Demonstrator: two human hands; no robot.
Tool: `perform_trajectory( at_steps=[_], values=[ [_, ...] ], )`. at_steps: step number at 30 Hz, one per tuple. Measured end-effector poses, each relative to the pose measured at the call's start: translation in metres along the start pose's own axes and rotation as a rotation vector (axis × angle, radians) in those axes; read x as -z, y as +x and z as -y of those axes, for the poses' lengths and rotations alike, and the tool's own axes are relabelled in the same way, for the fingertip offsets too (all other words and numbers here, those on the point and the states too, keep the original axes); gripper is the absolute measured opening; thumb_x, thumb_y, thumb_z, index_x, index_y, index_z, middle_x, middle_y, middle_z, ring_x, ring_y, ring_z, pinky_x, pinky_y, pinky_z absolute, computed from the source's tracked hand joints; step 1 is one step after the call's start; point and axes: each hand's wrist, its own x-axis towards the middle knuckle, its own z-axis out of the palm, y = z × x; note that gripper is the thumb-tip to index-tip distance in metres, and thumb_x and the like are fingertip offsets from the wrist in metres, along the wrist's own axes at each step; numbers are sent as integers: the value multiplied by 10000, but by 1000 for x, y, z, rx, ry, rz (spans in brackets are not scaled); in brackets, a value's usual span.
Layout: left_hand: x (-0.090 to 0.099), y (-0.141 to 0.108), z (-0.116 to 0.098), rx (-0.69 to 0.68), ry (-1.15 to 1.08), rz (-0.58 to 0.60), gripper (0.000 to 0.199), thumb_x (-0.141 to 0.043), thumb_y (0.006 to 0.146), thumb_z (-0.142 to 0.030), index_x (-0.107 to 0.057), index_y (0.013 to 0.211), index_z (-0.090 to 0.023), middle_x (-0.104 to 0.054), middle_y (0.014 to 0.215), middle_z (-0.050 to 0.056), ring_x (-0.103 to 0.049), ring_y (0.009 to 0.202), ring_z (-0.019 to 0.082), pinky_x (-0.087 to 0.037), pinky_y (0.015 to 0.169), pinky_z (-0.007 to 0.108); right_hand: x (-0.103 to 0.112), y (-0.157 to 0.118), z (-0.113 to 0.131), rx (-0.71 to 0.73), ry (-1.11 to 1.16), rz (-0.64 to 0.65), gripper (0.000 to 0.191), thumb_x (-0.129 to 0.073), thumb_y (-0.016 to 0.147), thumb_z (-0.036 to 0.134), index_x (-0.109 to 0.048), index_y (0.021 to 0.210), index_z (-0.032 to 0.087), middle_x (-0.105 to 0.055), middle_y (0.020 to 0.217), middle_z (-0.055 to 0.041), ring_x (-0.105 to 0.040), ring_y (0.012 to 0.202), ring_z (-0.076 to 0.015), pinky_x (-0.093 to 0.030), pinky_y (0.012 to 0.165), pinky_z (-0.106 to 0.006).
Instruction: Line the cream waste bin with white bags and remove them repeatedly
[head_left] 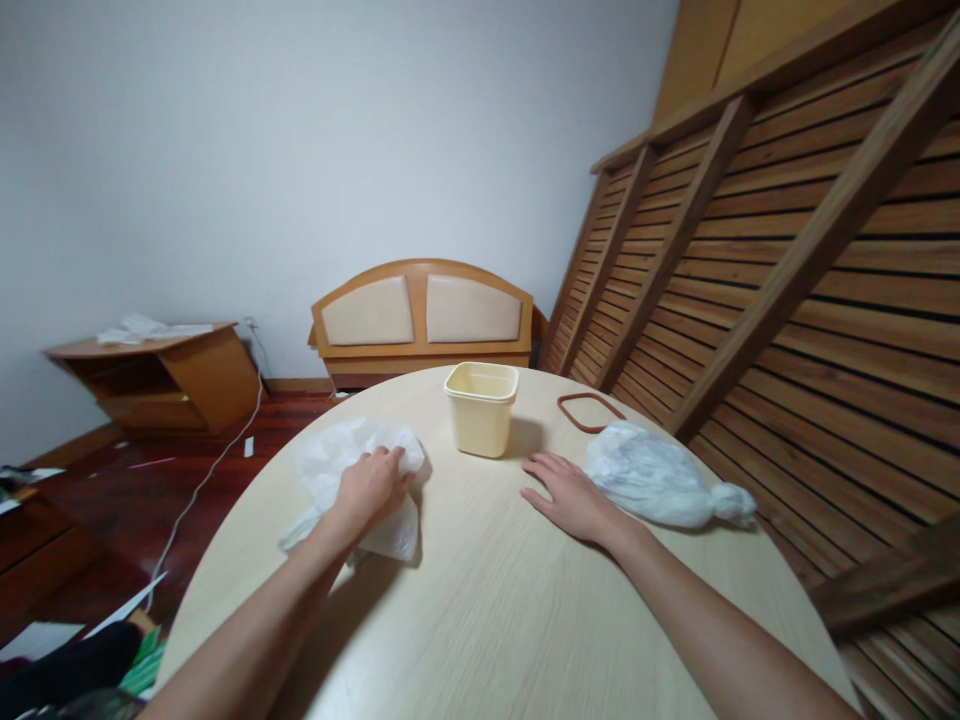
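My left hand (373, 487) is on a crumpled white plastic bag (330, 455) at the left of the table, its fingers curled into the thin film. My right hand (568, 492) lies flat on the tabletop, fingers stretched out and holding nothing. Close beside it on the right is a knotted, filled plastic bag (645, 475), its tied end pointing right. Between and beyond my hands a small cream-coloured bin (481, 425) stands upright, its mouth facing up. Behind the knotted bag lies a brown rounded-square ring (574, 427).
All of this rests on a round pale wooden table (480, 620). A slatted wooden frame (787, 300) leans along the right side. A headboard (420, 350) stands against the wall behind, and a low cabinet (217, 385) at the left. A white cable (217, 465) crosses the floor.
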Motion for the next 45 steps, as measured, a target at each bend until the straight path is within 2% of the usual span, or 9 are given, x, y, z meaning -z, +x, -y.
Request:
perform_trajectory(
  at_steps=[11,14,19,23,29,32,37,41,45],
  values=[
    [12,-33,-49,-383,-553,73,466,-585,900,-437,-627,1283,-175,-668,1305,127,-641,1181,289,-476,1033,396,25,-2,56,300,169,-53,726,-725,825,446,-457,1458,212,-494,1516,-134,-457,1390,-280,-329,1176,-514],
    [17,-32,-50,-454,-764,82,450,-580,901,-461,-644,1255,-190,-700,1257,99,-670,1102,262,-501,993,386,25,-3,61,356,187,-65,612,-710,848,371,-514,1407,219,-523,1489,-125,-465,1381,-275,-352,1162,-496],
    [24,-24,-35,-426,-875,-18,394,-543,923,-464,-655,1206,-213,-680,1287,97,-670,1079,266,-530,940,411,25,1,39,317,141,-148,118,-601,931,238,-714,963,231,-706,1214,-79,-576,1239,-270,-440,1067,-490],
    [24,-19,-19,-547,-825,0,520,-643,875,-470,-590,1319,-204,-543,1472,124,-464,1397,277,-318,1201,460,27,5,8,235,113,-200,165,-584,902,183,-728,966,232,-707,1214,-81,-590,1210,-273,-461,1043,-497],
    [13,-19,-10,-646,-632,248,898,-797,747,-471,-402,1509,-206,-301,1631,163,-303,1504,314,-272,1228,502,43,4,-9,125,115,-349,353,-450,858,75,-717,1037,221,-719,1138,-77,-645,1099,-239,-481,1011,-443],
    [5,-15,-9,-653,-594,177,799,-788,762,-384,-460,1465,-195,-424,1565,168,-419,1442,305,-347,1193,469,58,-1,14,191,184,-416,244,-470,936,180,-697,1019,213,-736,1015,-72,-668,994,-228,-505,935,-406],
    [-2,-5,-6,-542,-511,74,497,-644,853,-267,-568,1339,-198,-649,1349,119,-632,1213,280,-478,1056,420,62,-8,61,539,254,-97,523,-741,779,534,-672,1188,216,-689,1210,-105,-621,1127,-276,-462,1013,-430],
    [2,-4,-10,-501,-515,-78,303,-600,837,-186,-630,1139,-194,-693,1170,104,-652,1088,258,-507,959,384,47,-5,60,477,208,-25,159,-653,870,319,-725,984,235,-744,1042,-61,-638,1099,-258,-459,1001,-420],
    [15,-16,-25,-579,-627,-330,84,-585,882,-242,-596,954,-199,-645,1008,80,-611,953,221,-501,845,346,42,0,35,192,312,-145,160,-558,900,252,-715,902,221,-757,923,-52,-695,903,-227,-521,834,-345]
  ],
)
